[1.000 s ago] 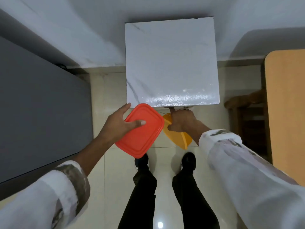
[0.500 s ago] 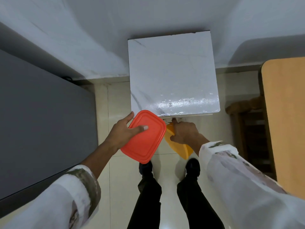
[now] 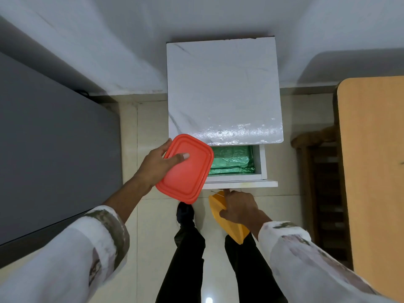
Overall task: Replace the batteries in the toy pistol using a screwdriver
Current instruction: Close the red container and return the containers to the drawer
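Note:
My left hand [image 3: 160,165] grips a red plastic lid [image 3: 185,169] by its left edge, thumb on top, just left of the open drawer [image 3: 261,162]. My right hand [image 3: 238,206] holds a yellow plastic container [image 3: 231,226], and its index finger touches the drawer's white front panel [image 3: 240,184]. The drawer of the white marble-patterned cabinet [image 3: 223,88] stands pulled out, with a green foil bag [image 3: 231,159] inside. I see no toy pistol, batteries or screwdriver.
A dark grey surface [image 3: 50,138] runs along the left. At the right stands a light wooden tabletop [image 3: 373,171], with a wooden chair [image 3: 317,160] beside it. My legs and shoes [image 3: 185,213] stand on the pale tiled floor in front of the cabinet.
The drawer has been pulled out by my right hand, revealing the green bag. My left hand with the red lid has stayed beside the cabinet's front.

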